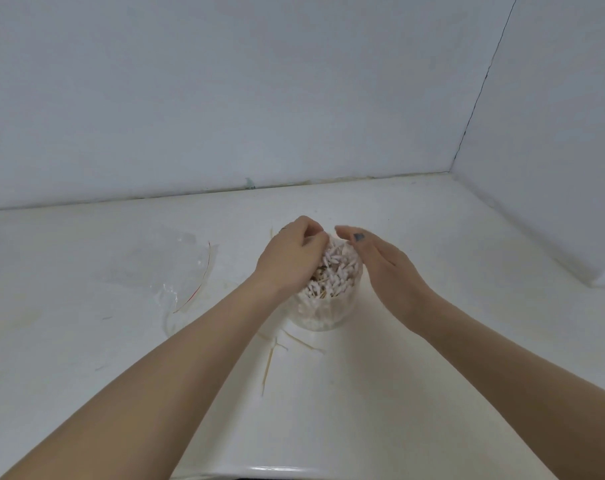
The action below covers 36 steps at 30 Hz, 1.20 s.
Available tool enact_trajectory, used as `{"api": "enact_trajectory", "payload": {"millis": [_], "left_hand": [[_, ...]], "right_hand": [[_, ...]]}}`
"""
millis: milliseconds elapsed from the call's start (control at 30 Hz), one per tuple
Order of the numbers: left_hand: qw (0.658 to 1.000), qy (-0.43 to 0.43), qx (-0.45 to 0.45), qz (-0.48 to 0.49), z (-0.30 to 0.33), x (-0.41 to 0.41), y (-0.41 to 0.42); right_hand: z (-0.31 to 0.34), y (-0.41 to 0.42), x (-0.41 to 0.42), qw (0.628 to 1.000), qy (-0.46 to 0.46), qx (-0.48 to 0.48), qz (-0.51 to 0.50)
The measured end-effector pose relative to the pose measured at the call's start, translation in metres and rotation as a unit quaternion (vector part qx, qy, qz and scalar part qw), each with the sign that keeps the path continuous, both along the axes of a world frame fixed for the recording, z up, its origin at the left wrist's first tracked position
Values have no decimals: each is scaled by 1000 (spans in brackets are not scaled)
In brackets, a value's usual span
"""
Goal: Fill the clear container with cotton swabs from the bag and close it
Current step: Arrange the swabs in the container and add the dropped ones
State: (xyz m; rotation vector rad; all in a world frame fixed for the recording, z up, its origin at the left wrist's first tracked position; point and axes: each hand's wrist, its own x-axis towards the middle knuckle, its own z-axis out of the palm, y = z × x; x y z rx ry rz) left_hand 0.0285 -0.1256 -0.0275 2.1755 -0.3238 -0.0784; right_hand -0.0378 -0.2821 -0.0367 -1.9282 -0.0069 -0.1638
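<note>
White table (432, 271) against a pale wall (225, 81). My empty clear bag (162, 268) lies flat on the left of it, well apart from the container (323, 311), which stands mid-table between my hands, stuffed with cotton swabs (335, 268) heaped above the rim. My left hand (289, 258) has fingers curled down onto the swab pile; whether it pinches any, I cannot tell. My right hand (380, 261) is spread, fingers straight, beside the pile. A few loose swabs (277, 351) lie on the table just in front of the container.
</note>
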Motion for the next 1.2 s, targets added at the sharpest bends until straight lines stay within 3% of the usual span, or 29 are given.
{"api": "enact_trajectory", "payload": {"millis": [200, 500, 667, 933, 1100, 1200], "left_hand": [[999, 34, 27, 11, 5, 0, -2], [999, 16, 42, 9, 2, -2, -1], [998, 4, 55, 11, 2, -3, -1], [998, 6, 69, 3, 1, -2, 0], [997, 10, 79, 12, 2, -1, -4], [995, 16, 93, 16, 4, 0, -5]], "right_hand": [[0, -3, 2, 1000, 8, -12, -18], [8, -7, 7, 975, -39, -214, 48], [-2, -4, 0, 999, -6, -42, 16], [4, -11, 3, 997, -17, -69, -7], [0, -14, 0, 990, -23, -137, 8], [-4, -16, 5, 997, 8, -77, -12]]}}
